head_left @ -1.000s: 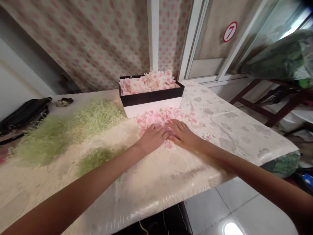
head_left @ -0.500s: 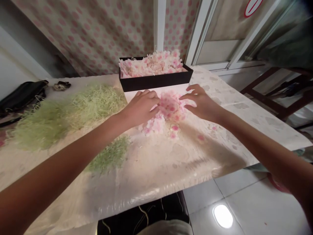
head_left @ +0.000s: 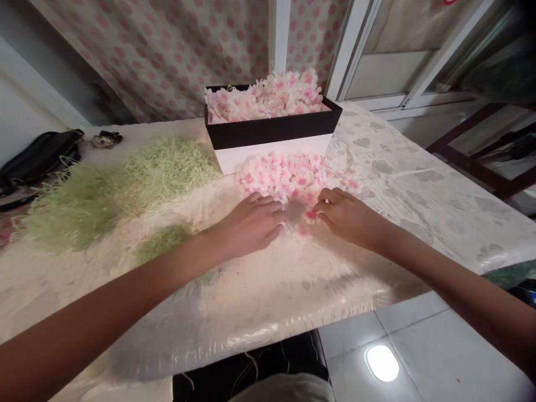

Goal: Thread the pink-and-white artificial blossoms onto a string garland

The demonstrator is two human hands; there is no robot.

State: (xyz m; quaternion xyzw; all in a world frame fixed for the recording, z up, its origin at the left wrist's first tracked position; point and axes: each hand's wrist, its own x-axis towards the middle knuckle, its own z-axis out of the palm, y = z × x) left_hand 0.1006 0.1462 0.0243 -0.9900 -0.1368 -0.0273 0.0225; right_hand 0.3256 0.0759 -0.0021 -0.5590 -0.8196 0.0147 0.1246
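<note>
A loose pile of pink and white flower petals point(head_left: 293, 176) lies on the table in front of a black-and-white box point(head_left: 272, 134). The box is heaped with the same petals point(head_left: 268, 95). My left hand point(head_left: 251, 223) rests palm down at the near edge of the pile, fingers stretched out and touching the closest petals. Opposite it, my right hand point(head_left: 347, 215) is also palm down, its slightly bent fingertips against a few stray petals point(head_left: 310, 215). The two hands sit close together with a small gap between their fingertips. Neither hand grips anything.
Green shredded paper point(head_left: 104, 190) is spread over the left of the table, with a smaller clump point(head_left: 161, 243) near my left forearm. A black bag point(head_left: 37, 159) lies at the far left. The table's plastic-covered cloth point(head_left: 419, 201) ends at a near edge above a tiled floor point(head_left: 419, 357).
Both hands have dropped from the raised clump of petals by the box and drawn back to the near edge of the pile, which now lies spread flat. The view tilted slightly.
</note>
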